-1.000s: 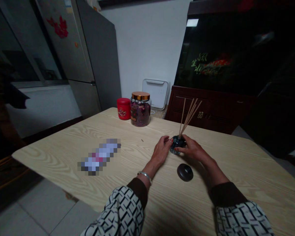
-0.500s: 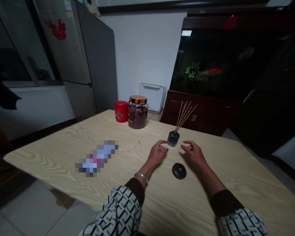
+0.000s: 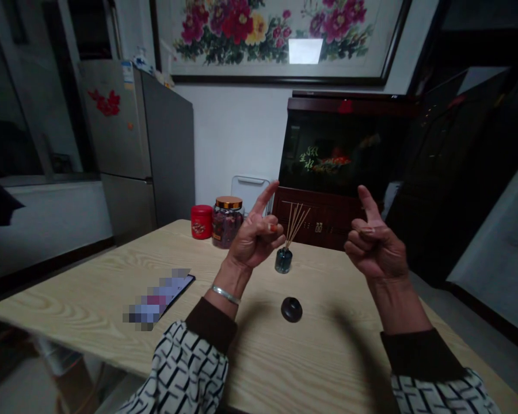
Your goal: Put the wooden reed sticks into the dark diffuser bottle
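My left hand (image 3: 259,236) is raised above the table, its index finger pointing up and the other fingers curled in. Opposite it, my right hand (image 3: 376,238) makes the same shape, with a wide gap between the two. Neither hand holds anything. Between them, nearer the left one, a reed diffuser (image 3: 284,260) stands upright on the table, a fan of thin sticks rising from its dark glass bottle. In front of the diffuser lies a round dark lid-like disc (image 3: 292,309). A silver bracelet (image 3: 225,294) circles my left wrist.
The wooden table (image 3: 259,356) also bears a red canister (image 3: 201,222), a jar with a copper-coloured lid (image 3: 227,224) and a blurred-out phone-like slab (image 3: 157,300). Behind are a fridge (image 3: 170,155), a fish tank (image 3: 328,152) and a framed flower painting (image 3: 276,69).
Both hands have lifted from beside the diffuser and moved apart, index fingers now pointing up instead of inward. My view has tilted upward, showing the painting.
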